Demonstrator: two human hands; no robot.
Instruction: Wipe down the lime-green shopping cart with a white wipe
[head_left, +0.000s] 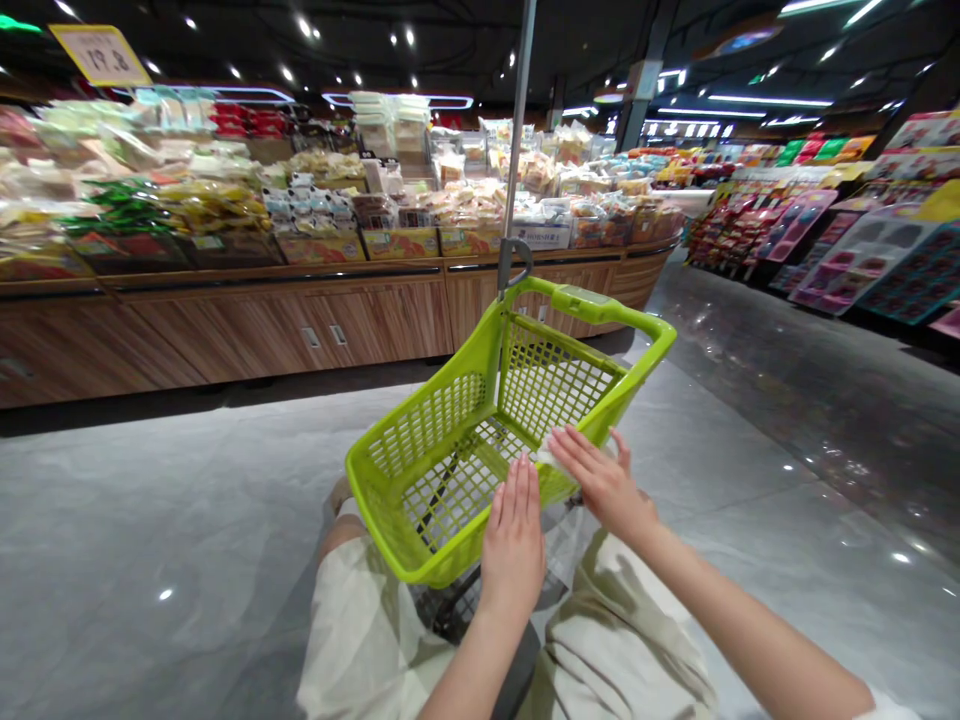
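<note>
A lime-green plastic shopping cart (427, 420) with a grid-like basket stands right in front of me, tilted across the view. My left hand (514, 535) lies with straight fingers on the near rim of the basket. Farther right along that same rim, my right hand (604, 485) presses a small white tissue (550, 447) against the green plastic; its fingers cover most of the tissue. A grey pole (520, 120) rises from the cart's far corner by a grey hook-like piece (516, 262).
Behind the cart runs a long wood-panelled display counter (360, 325) stacked with packaged goods. More goods fill slanted racks (840, 240) at right. Glossy grey floor (187, 520) surrounds the cart. My knees (375, 610) flank its near side.
</note>
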